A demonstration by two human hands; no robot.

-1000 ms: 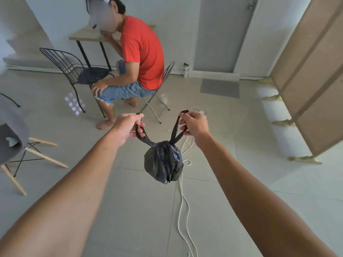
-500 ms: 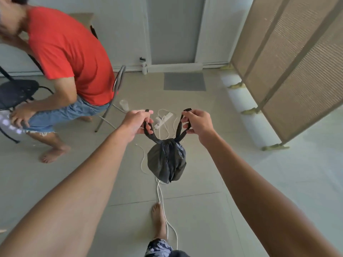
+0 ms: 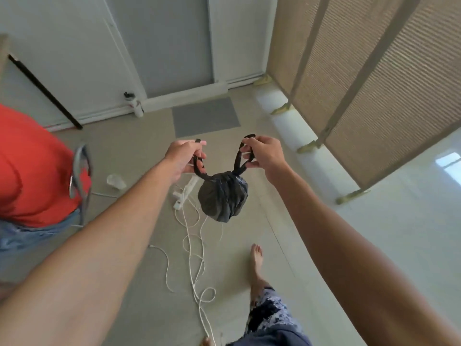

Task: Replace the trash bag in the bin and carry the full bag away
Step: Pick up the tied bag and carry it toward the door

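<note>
Trash bag: small, black, tied; hangs mid-air above the floor, centre frame.
Left hand: fingers clamped on the bag's 10 o'clock strap.
Right hand: fingers clamped on the 1 o'clock strap.
Power strip: on the floor at the bag's 9 o'clock, white cable trailing toward 6.
Door mat: 12 o'clock.

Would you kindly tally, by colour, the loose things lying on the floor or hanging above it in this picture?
Black: 1, the knotted black plastic trash bag, hanging from both hands.
White: 2, the white power strip and the tangled white cable.
Grey: 1, the flat grey doormat.
Clear: 1, the crumpled clear plastic cup.
Total: 5
</note>
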